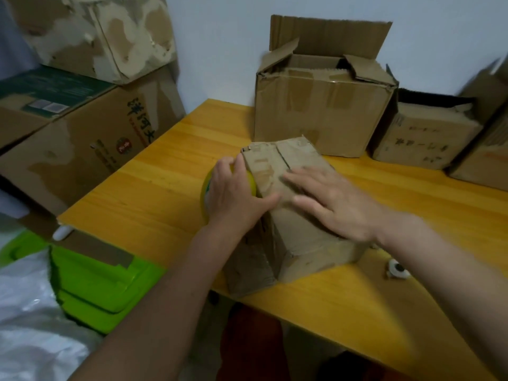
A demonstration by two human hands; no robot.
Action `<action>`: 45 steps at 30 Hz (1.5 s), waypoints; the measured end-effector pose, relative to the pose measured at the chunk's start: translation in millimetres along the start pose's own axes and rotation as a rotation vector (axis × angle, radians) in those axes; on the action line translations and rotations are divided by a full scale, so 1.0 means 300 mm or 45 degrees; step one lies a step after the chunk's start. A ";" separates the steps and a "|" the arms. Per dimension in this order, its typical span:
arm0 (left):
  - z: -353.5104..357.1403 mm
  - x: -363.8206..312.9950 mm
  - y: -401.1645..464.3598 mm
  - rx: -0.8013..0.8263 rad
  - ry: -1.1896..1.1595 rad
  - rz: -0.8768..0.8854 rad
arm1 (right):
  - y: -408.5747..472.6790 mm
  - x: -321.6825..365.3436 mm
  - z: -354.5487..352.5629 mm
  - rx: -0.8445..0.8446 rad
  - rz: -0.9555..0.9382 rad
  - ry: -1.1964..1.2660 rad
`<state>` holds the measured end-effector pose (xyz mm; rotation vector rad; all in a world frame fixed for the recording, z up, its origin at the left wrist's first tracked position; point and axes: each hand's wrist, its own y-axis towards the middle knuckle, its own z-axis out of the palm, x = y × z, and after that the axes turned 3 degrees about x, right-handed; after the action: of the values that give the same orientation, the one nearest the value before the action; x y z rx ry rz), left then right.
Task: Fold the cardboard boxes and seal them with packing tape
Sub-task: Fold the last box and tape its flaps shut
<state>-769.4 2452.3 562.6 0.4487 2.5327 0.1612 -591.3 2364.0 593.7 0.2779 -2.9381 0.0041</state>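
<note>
Now the left hand (233, 193) grips the tape roll (204, 192) at the left edge of the box (288, 215), whose seam runs away; right hand (330, 202) presses flat on top

A small closed brown cardboard box (291, 213) lies on the yellow wooden table (154, 199), near its front edge. The left hand (236, 193) grips a yellow roll of packing tape (204, 193) against the box's left side; the right hand (330, 204) rests flat on its top. Behind it stands an open-flapped brown cardboard box (321, 105), with a smaller printed cardboard box (423, 133) to the right. Large stacked cardboard cartons (82, 105) stand left of the table, and a green plastic bin (104, 287) sits below the front-left corner.
</note>
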 end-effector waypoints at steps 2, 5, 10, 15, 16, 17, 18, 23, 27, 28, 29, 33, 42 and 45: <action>-0.007 -0.004 -0.018 -0.032 -0.058 -0.005 | -0.148 0.001 0.016 0.067 -0.073 -0.163; -0.026 -0.007 -0.072 -0.136 -0.200 0.005 | -0.220 -0.017 0.038 0.120 -0.085 -0.338; -0.139 0.015 -0.207 -0.445 -0.446 0.044 | -0.173 -0.005 0.034 0.086 -0.048 -0.349; -0.322 -0.009 -0.311 -0.569 -0.523 0.157 | -0.152 0.147 -0.006 -0.122 0.017 -0.035; -0.354 -0.022 -0.322 -0.581 -0.566 0.165 | -0.154 0.205 -0.009 -0.232 -0.039 0.169; -0.380 -0.035 -0.330 -0.584 -0.644 0.148 | -0.158 0.269 -0.007 -0.315 -0.086 0.378; -0.399 -0.051 -0.337 -0.579 -0.769 0.104 | -0.162 0.328 0.001 -0.371 -0.096 0.558; -0.395 -0.173 -0.399 -0.461 -1.470 -0.045 | -0.190 0.463 0.073 -0.797 0.031 0.893; -0.355 -0.200 -0.409 -0.341 -1.599 0.088 | -0.257 0.390 0.056 -0.848 0.090 0.903; -0.346 -0.203 -0.406 -0.302 -1.634 0.082 | -0.274 0.366 0.050 -0.818 0.112 0.855; -0.334 -0.209 -0.405 -0.273 -1.669 0.059 | -0.292 0.344 0.046 -0.793 0.125 0.791; -0.281 -0.251 -0.433 -0.311 -1.757 0.028 | -0.353 0.271 0.033 -0.679 0.167 0.624; -0.225 -0.244 -0.394 -0.493 -1.242 0.561 | -0.453 0.197 -0.046 -0.693 0.294 0.529; -0.220 -0.240 -0.367 -0.733 -0.840 0.685 | -0.468 0.192 -0.063 -0.639 0.297 0.475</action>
<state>-779.6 2322.6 631.5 0.7758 1.5827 0.7769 -617.1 2215.7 621.0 -0.1294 -2.4759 -0.5720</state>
